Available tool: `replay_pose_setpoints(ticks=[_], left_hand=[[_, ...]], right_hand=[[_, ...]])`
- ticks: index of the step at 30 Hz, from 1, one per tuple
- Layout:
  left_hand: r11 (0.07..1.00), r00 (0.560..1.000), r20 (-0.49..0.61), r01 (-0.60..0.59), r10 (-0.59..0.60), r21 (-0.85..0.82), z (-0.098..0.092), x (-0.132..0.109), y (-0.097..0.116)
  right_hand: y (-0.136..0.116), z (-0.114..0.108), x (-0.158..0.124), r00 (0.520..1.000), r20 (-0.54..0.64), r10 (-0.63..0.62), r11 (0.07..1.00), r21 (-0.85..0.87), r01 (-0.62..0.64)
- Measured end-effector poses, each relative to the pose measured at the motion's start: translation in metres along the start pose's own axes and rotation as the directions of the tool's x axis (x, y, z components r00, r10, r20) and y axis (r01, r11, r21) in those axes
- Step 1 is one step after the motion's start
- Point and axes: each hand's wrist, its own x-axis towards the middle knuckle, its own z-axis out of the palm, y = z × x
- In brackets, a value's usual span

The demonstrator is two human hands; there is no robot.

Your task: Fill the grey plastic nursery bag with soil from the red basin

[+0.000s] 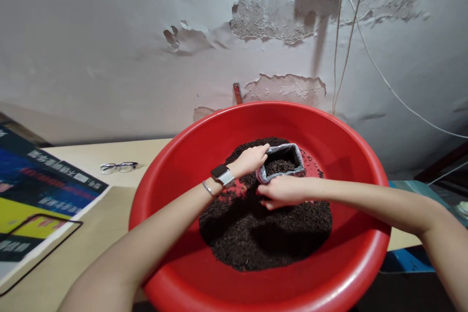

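Both hands pinching the little pouch open – left hand at its rim, right hand below – partly filled, loads of dark loose stuff left in the red basin.

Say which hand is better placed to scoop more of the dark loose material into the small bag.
Right, probably. The right hand lies on the dark loose material just below the small bag, while the left hand grips the bag's rim, holding it open.

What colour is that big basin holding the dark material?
The basin is bright red, seen clearly in the head view.
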Motion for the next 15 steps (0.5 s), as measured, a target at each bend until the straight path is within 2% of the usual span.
replay_pose_setpoints(ticks=[2,4,6,8,10,12,15], left_hand=[[1.0,1.0,0.002,0.002,-0.002,-0.008,0.001,0.001,0.0],[1.0,1.0,0.003,-0.003,0.003,-0.021,0.002,0.002,-0.001],[0.999,1.0,-0.004,-0.016,0.016,-0.032,0.003,0.004,-0.002],[0.999,1.0,-0.009,-0.017,0.017,-0.032,0.005,0.004,-0.003],[1.0,1.0,-0.007,-0.01,0.01,-0.023,0.006,0.005,-0.004],[1.0,1.0,-0.009,-0.01,0.01,-0.015,0.007,0.005,-0.005],[0.999,0.999,-0.026,-0.022,0.022,-0.037,0.007,0.004,-0.005]], right_hand=[[0.008,-0.018,-0.004,0.977,-0.125,0.171,0.984,-0.018,-0.175],[0.021,-0.027,-0.007,0.909,-0.233,0.344,0.932,-0.033,-0.361],[0.035,-0.027,-0.008,0.848,-0.308,0.431,0.883,-0.052,-0.467],[0.046,-0.02,-0.007,0.839,-0.343,0.422,0.879,-0.073,-0.472],[0.052,-0.013,-0.006,0.86,-0.357,0.365,0.901,-0.1,-0.423],[0.053,-0.008,-0.005,0.879,-0.369,0.303,0.92,-0.128,-0.371],[0.047,-0.008,-0.004,0.877,-0.434,0.206,0.935,-0.176,-0.307]])
